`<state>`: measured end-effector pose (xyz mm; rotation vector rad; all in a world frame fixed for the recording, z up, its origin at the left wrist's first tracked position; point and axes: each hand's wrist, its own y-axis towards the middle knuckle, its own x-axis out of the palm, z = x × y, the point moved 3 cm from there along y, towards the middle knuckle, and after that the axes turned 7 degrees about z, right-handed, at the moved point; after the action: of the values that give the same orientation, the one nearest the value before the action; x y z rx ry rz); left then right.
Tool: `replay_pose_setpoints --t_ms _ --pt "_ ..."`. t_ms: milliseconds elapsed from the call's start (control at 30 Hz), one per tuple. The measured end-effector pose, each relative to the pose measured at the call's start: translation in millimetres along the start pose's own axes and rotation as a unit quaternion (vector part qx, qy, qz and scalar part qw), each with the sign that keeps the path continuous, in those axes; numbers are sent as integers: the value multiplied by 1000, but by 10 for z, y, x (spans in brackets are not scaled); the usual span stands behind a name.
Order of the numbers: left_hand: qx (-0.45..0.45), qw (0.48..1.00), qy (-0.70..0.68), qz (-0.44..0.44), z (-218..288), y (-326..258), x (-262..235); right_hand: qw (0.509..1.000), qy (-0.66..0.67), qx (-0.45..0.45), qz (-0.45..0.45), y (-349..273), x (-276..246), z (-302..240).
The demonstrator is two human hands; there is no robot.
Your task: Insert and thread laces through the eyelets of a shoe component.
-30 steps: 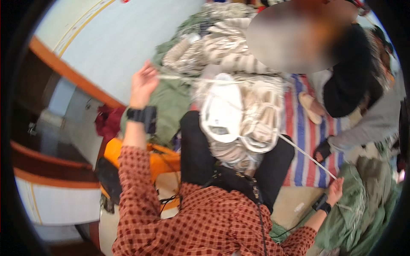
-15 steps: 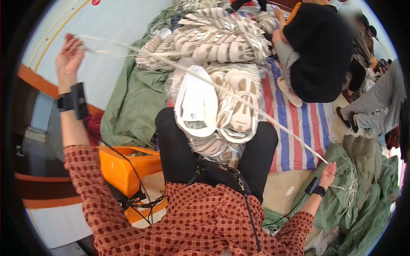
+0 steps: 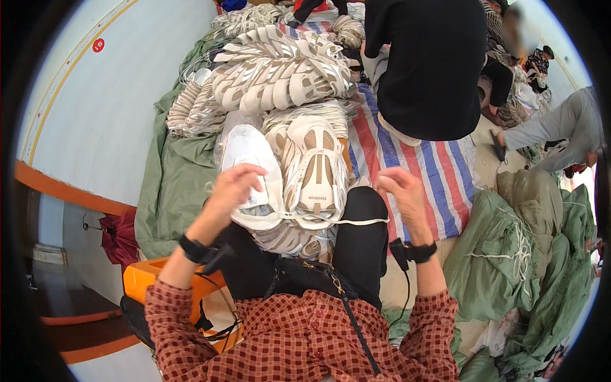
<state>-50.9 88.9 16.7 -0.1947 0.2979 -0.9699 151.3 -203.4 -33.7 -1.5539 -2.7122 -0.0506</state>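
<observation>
A beige and white sneaker upper (image 3: 316, 162) with brown mesh panels lies in front of my lap, beside a plain white shoe-shaped piece (image 3: 245, 146). A white lace (image 3: 363, 222) crosses their near ends, and its right part lies over my right thigh. Above the white piece hovers my left hand (image 3: 235, 188), fingers apart and bent, partly covering it. My right hand (image 3: 404, 191) is raised over my right thigh with loosely bent fingers. The lace's right end shows just below it, apart from the fingers. I see nothing held in either hand.
Bundled shoe uppers (image 3: 280, 73) are piled beyond the pair. A person in black (image 3: 429, 70) sits on the striped sheet (image 3: 420, 172) at the right. Green sacks (image 3: 493, 254) lie near my right, and an orange plastic stool (image 3: 149, 280) stands at my left.
Both hands have come inward from wide apart, where they stretched the lace diagonally across the shoe pieces. The lace now lies slack across their near ends. My view has shifted to the right.
</observation>
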Motion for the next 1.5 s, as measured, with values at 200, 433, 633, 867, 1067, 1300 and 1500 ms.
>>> replay_pose_setpoints --t_ms 200,433,633,867,1067,1300,1500 --pt "201 976 77 41 -169 621 548 992 -104 -64 -27 417 704 19" --pt "294 925 208 124 -226 1012 658 928 -323 -187 -20 421 964 -168" --pt "186 979 83 -3 -142 1101 680 809 -487 -328 -28 370 1138 -378" --pt "22 990 -9 -140 -94 1123 708 904 -400 -118 -93 624 1071 -43" --pt "49 978 -37 -197 -212 1219 658 930 -346 -120 -43 531 1129 -7" --pt "-11 978 -21 -208 -25 1200 739 986 -156 -31 -51 621 953 193" --pt "-27 974 -55 -217 -331 1263 676 952 -268 -144 -44 485 1079 -13"
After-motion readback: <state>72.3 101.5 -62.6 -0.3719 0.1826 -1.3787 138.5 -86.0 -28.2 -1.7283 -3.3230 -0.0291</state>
